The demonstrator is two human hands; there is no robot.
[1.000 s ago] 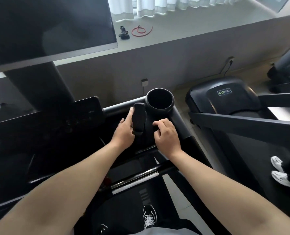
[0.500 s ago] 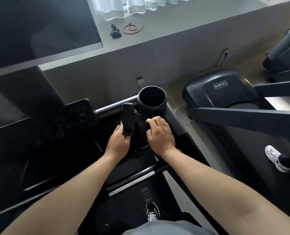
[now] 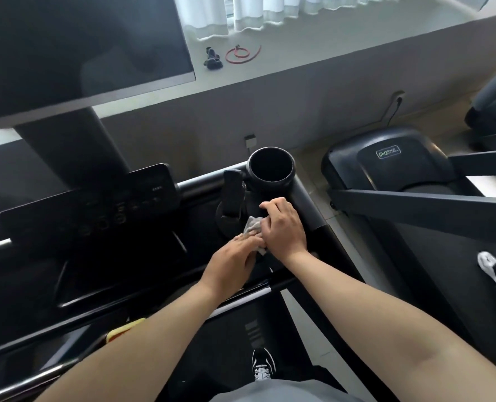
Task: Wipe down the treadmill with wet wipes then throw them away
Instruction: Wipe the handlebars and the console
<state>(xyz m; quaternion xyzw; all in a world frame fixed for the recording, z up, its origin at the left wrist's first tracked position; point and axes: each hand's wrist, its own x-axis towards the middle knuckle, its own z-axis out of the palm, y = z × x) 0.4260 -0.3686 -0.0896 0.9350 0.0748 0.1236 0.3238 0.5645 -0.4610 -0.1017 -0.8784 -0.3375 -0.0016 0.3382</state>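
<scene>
I stand on a black treadmill whose console panel (image 3: 96,210) lies ahead on the left. A crumpled grey-white wet wipe (image 3: 254,227) sits between my hands on the console's right side, below the upright black handle (image 3: 233,192) and the round cup holder (image 3: 271,169). My right hand (image 3: 283,226) curls its fingers over the wipe and presses it onto the black surface. My left hand (image 3: 235,261) lies just to the left and below, fingers reaching to the wipe's lower edge; whether they pinch it is hidden.
A large dark screen (image 3: 75,47) hangs above the console. On the window sill lie a red cord (image 3: 242,53) and a small black object (image 3: 212,60). A second treadmill (image 3: 392,161) stands to the right, with another person's white shoe (image 3: 493,271) on its belt. A yellow item (image 3: 125,329) peeks out under my left forearm.
My left hand has let go of the upright handle and dropped down to meet my right hand. The wipe now shows between the two hands.
</scene>
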